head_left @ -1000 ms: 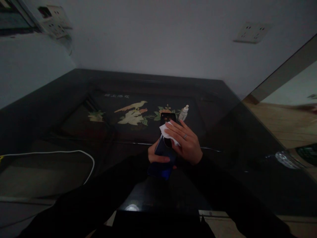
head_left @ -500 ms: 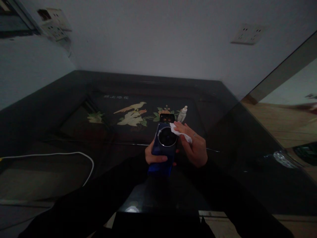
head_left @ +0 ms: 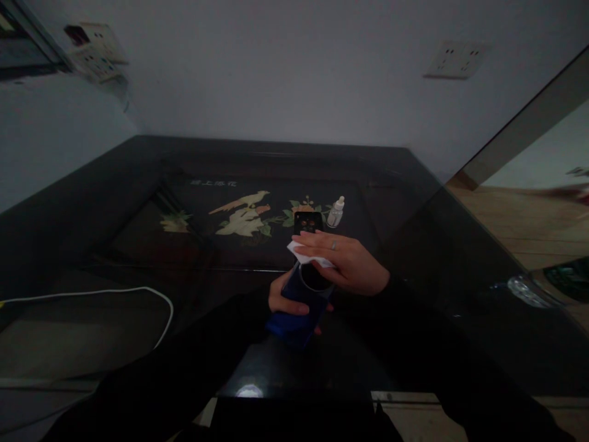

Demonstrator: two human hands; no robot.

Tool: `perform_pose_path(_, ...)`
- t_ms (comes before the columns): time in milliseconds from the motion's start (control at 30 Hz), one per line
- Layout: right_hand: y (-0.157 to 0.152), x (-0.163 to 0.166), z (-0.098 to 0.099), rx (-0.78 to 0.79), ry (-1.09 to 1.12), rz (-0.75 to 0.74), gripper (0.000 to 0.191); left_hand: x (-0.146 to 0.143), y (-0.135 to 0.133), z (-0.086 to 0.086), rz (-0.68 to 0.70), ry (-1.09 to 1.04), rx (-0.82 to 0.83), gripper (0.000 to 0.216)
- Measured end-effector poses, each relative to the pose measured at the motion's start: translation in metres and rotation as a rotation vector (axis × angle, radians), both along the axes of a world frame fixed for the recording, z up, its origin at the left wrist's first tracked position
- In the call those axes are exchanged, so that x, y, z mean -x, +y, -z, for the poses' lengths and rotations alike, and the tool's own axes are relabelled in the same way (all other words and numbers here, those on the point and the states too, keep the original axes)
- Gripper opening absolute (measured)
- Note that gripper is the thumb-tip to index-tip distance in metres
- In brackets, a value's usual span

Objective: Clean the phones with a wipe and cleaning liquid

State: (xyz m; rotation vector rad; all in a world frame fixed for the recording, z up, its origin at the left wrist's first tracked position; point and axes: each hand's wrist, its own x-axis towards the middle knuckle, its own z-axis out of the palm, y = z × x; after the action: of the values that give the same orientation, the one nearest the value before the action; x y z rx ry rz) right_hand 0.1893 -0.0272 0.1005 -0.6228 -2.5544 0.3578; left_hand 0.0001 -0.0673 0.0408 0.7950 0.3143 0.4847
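A blue smartphone (head_left: 294, 316) with a large round camera ring is gripped in my left hand (head_left: 286, 299), its back facing me and its top tilted away. Across its upper end my right hand (head_left: 352, 261), wearing a ring, presses a folded white tissue (head_left: 306, 255). The tissue and fingers cover the phone's top edge and part of the camera ring. Just beyond them lies a second, black phone (head_left: 309, 221), its lower part hidden behind my right fingers. A small clear dropper bottle (head_left: 335, 213) with a white top stands to the right of that phone.
The dark glossy table (head_left: 276, 156) bears an inlaid bird and flowers and meets the wall at the back. A white cable (head_left: 115, 291) runs along the left. At the right edge lies a clear bottle (head_left: 534, 293) with a green label. Wall sockets (head_left: 458, 59) are above.
My right hand has moved left with the tissue, from the phone's upper right corner across its top. The blue phone has tilted and dropped slightly toward me in my left hand.
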Motion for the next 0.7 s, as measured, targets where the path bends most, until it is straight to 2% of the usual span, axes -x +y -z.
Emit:
perform_pose_path(67,0.002,-0.003,0.001,-0.019,-0.002,-0.02,0.037,-0.001,0.0,-0.001,0.007,-0.004,-0.006,0.064)
perform_pose_path(200,-0.003,-0.019,0.007,0.017,0.128,0.02,0.038,-0.003,0.0,-0.003,-0.063,-0.059,0.006,0.069)
perform_pose_path(300,-0.006,-0.029,0.008,0.039,0.174,0.042,0.04,-0.002,0.0,-0.003,-0.045,-0.051,0.016,0.072)
perform_pose_path(433,-0.003,-0.024,0.001,0.013,0.028,-0.003,0.041,-0.002,0.0,-0.002,-0.005,-0.028,0.023,0.078)
perform_pose_path(567,0.003,-0.006,-0.007,-0.046,-0.138,-0.123,0.031,-0.004,-0.001,0.001,0.08,-0.009,0.017,0.068)
perform_pose_path(700,0.006,0.002,-0.015,0.022,-0.225,-0.204,0.023,-0.006,-0.004,0.004,0.109,0.002,0.005,0.071)
